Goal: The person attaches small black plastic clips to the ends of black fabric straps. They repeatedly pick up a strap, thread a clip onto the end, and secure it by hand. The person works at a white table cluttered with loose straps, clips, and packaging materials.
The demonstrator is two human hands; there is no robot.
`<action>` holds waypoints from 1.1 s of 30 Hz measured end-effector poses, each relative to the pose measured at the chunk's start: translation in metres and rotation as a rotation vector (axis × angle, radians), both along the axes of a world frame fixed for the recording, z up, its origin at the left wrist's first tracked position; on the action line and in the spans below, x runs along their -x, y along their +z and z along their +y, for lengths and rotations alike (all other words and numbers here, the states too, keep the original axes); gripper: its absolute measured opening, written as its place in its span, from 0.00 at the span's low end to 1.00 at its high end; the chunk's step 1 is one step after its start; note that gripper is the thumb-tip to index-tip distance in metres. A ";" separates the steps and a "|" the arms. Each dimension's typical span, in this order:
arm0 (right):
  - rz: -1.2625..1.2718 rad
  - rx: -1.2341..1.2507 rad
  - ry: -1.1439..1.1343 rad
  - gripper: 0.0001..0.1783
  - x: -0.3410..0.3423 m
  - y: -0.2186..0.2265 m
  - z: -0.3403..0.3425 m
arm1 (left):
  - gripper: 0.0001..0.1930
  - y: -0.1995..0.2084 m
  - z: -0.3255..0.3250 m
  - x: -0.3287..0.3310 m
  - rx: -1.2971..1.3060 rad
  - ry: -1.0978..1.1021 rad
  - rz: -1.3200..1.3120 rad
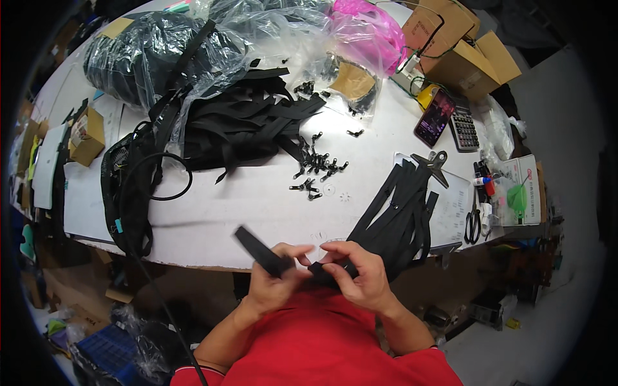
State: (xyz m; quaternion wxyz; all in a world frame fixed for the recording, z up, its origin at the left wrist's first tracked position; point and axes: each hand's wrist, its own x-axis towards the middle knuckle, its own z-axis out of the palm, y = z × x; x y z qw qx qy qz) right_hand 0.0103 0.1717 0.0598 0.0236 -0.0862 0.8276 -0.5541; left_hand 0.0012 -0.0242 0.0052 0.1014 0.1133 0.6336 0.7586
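Note:
Close to the table's front edge, my left hand [277,280] is closed around a black zipper strip [253,248], whose free end sticks up to the left and looks blurred. My right hand [362,275] pinches the strip's other end between thumb and fingers, just apart from the left fingertips. Whether a slider sits in those fingers is hidden. Just beyond my hands lie several loose black zipper sliders [317,166] on the white table. Right of them, a bundle of black zipper strips [389,215] hangs over the edge beside my right hand, with a metal bulldog clip [432,166] at its far end.
A heap of black zipper strips [241,125] lies at the back left, before plastic-wrapped bundles [161,58]. A black bag with a cable [125,186] stands left. Rightward are a phone [434,118], calculator [464,128], scissors [473,225] and cardboard boxes [470,64].

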 end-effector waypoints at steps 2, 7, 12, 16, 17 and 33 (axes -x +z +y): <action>0.020 -0.019 0.024 0.15 -0.003 -0.005 -0.004 | 0.14 -0.009 0.004 0.001 0.065 0.042 0.237; -0.681 0.752 -0.179 0.15 -0.009 -0.037 -0.010 | 0.10 -0.013 0.004 -0.004 0.349 0.153 0.423; -0.349 0.252 -0.017 0.11 0.033 -0.044 -0.015 | 0.10 -0.024 0.006 -0.005 0.114 0.244 0.149; 0.351 -0.593 -0.195 0.10 0.086 -0.051 -0.019 | 0.06 -0.019 -0.002 -0.005 -0.011 0.162 -0.051; 0.349 -0.659 -0.163 0.10 0.092 -0.059 -0.018 | 0.05 -0.022 -0.003 -0.009 -0.179 0.211 -0.229; -0.426 0.757 -0.216 0.09 0.028 -0.033 0.020 | 0.05 0.003 0.004 0.005 -0.312 0.089 -0.711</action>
